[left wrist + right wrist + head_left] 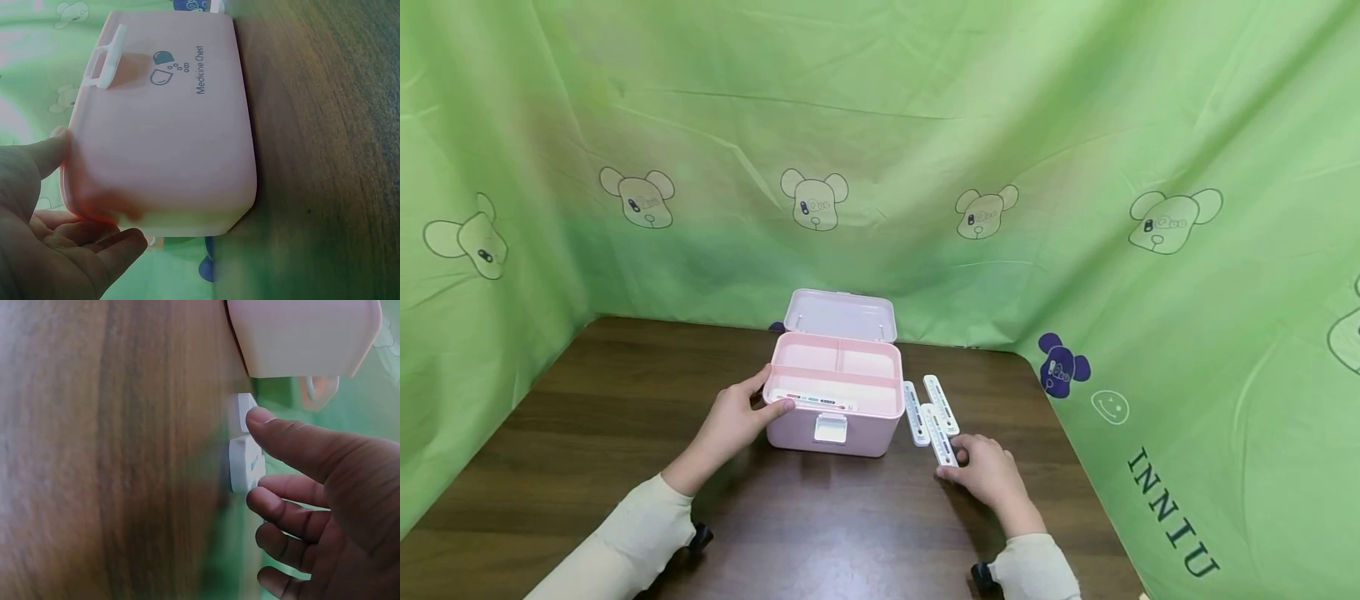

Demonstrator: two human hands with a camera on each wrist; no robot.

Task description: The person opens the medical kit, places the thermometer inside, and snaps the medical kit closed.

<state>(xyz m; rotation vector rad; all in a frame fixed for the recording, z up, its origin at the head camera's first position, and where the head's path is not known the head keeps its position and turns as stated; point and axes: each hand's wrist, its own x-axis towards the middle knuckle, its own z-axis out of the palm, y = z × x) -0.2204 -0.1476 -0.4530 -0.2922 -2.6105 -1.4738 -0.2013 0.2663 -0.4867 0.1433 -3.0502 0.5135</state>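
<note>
An open pink medicine chest (829, 433) stands on the table. My left hand (733, 421) holds its left front corner, thumb over the front rim and fingers along the side. "Medicine Chest" is printed on the front, which the left wrist view shows beside a white latch (109, 56). A slim white printed case (811, 401) lies in the front compartment. To the right of the chest, my right hand (988, 475) pinches the near end of another slim white case (936, 433) between thumb and fingers. Two similar cases, one left (916, 414) and one farther back (938, 396), lie beside it.
The raised lid (842, 315) tilts back behind the chest. Two smaller compartments sit at the rear of the inner tray. A green printed curtain (895, 125) hangs behind and on both sides of the brown wooden table (647, 392).
</note>
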